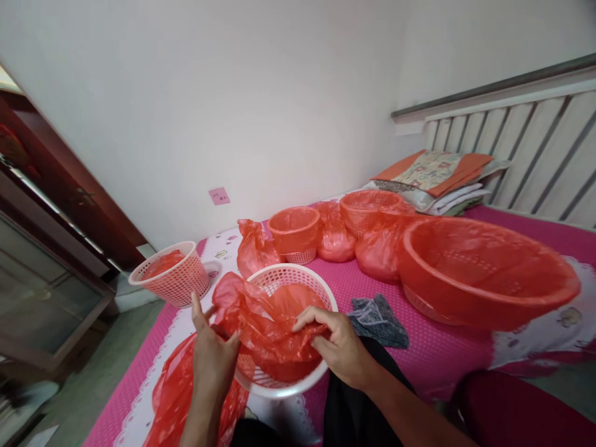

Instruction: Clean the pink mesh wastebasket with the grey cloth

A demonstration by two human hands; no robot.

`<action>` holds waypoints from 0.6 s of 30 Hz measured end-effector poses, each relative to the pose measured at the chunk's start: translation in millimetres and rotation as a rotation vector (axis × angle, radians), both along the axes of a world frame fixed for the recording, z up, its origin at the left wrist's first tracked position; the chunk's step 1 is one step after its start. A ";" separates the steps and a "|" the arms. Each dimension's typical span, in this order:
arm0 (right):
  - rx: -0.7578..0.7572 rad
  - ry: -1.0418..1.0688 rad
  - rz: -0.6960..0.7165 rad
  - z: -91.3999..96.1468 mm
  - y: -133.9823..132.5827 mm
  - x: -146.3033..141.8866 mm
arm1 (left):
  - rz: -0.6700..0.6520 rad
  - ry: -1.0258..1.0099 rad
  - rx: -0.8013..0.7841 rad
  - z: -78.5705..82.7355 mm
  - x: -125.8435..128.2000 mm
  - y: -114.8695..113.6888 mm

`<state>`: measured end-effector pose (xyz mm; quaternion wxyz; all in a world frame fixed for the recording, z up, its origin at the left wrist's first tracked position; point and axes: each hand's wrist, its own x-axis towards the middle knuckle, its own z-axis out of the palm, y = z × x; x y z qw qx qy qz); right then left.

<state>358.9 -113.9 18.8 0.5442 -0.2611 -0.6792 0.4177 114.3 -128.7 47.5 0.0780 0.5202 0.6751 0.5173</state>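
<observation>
A white plastic mesh basket [298, 273] rests tilted on my lap at the bed's edge. A crumpled red plastic bag [265, 323] fills its mouth. My left hand [212, 357] grips the bag's left side, thumb and a finger raised. My right hand [338, 344] pinches the bag's right edge against the basket rim. More red plastic [174, 388] hangs below the basket at the lower left.
On the pink bedspread [447, 354] stand a large red-lined basin [488, 273], two smaller lined baskets [295, 233] [370, 208], loose red bags [254, 248] and a dark cloth [377, 318]. Another basket [170, 273] sits at the left edge. Folded bedding [433, 177] lies by the slatted headboard.
</observation>
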 end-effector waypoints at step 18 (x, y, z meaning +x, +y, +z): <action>0.046 -0.073 0.052 8.2 0.1 -14.2 | -0.437 -0.063 -0.016 -17.7 34.1 -8.9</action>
